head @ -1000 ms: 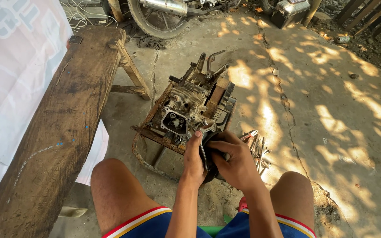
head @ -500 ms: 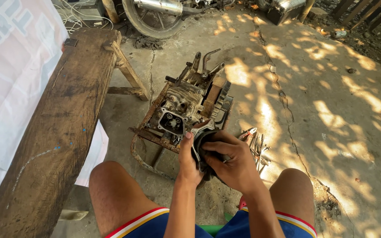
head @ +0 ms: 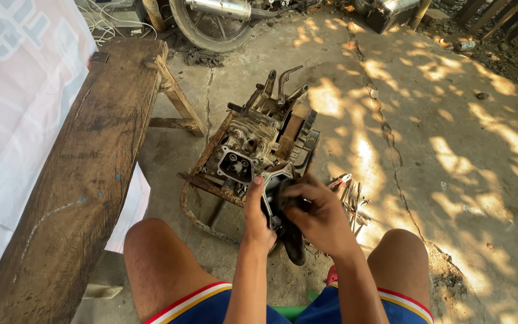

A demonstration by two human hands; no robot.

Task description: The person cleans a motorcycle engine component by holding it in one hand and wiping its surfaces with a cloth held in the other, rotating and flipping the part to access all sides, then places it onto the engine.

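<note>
Cracked concrete floor [head: 463, 150], dappled with sun, runs under everything. At nine o'clock a worn wooden counter [head: 85, 174] lies along a white tarp [head: 13, 102]. At twelve o'clock a stripped engine [head: 259, 144] sits on a rusty frame [head: 202, 186]. Just below it, the left hand [head: 256, 213] grips a dark engine cover [head: 280, 207], thumb up its edge; the right hand [head: 319, 216] curls its fingers over the cover's other side. Loose tools [head: 352, 195] lie at three o'clock of the hands.

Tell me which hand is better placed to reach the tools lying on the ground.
Right, probably. The right hand is closest to the tools lying just to its right on the concrete. The left hand grips the dark engine part on the side farther from them.
</note>
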